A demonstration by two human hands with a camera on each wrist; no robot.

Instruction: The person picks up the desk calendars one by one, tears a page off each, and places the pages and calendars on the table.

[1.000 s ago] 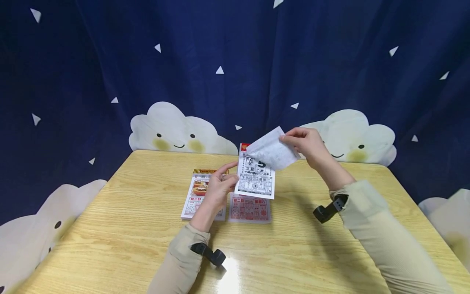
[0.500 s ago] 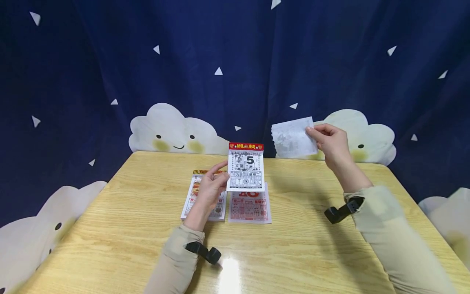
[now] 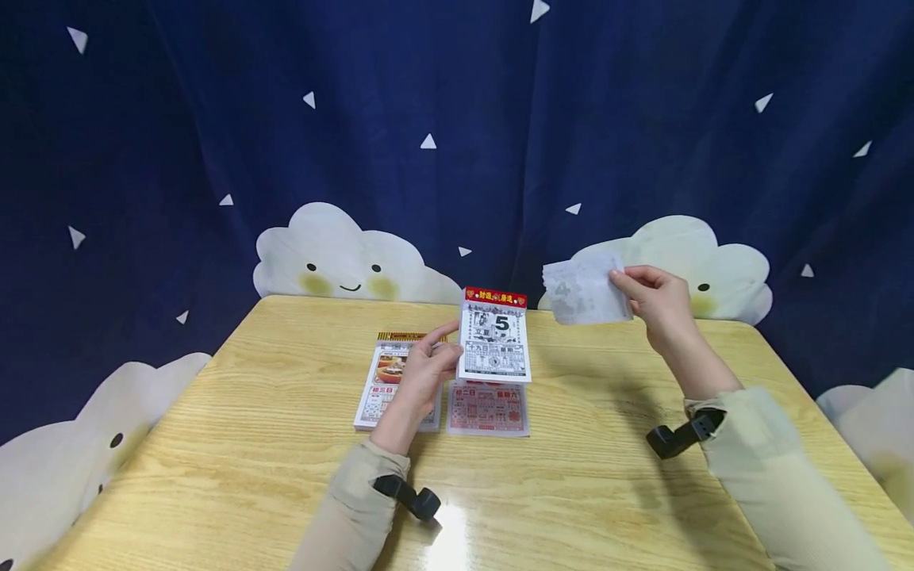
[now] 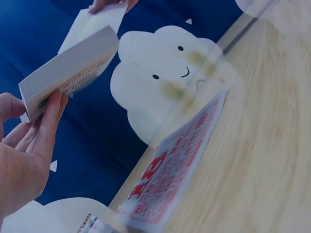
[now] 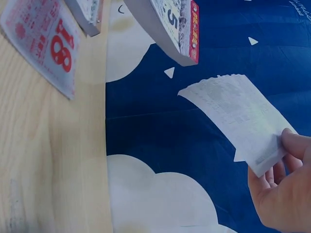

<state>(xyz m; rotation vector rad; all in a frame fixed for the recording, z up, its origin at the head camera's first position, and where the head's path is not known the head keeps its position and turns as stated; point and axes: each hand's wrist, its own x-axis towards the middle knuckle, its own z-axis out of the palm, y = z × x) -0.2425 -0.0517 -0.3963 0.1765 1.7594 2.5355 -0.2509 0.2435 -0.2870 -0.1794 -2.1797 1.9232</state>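
Note:
My left hand (image 3: 423, 371) grips the left edge of a thick tear-off calendar (image 3: 494, 339) and holds it up above the table. The calendar has a red header strip, and its top page shows a black 5. In the left wrist view, the fingers of that hand lie under the pad (image 4: 73, 73). To the right, my right hand (image 3: 660, 305) pinches a loose calendar page (image 3: 585, 290) between thumb and fingers. Its blank back faces me, with a 4 showing faintly through. One edge of the page (image 5: 238, 116) looks ragged in the right wrist view.
A second calendar pad (image 3: 378, 396) with a food picture lies on the wooden table (image 3: 250, 444), partly behind my left forearm. Beside it lies a loose page printed in red (image 3: 489, 411). A navy curtain with clouds (image 3: 336, 250) hangs behind the table.
The page came off the calendar in my right hand, which moved right and then dipped slightly. My left hand kept hold of the calendar, now fully showing its 5 page.

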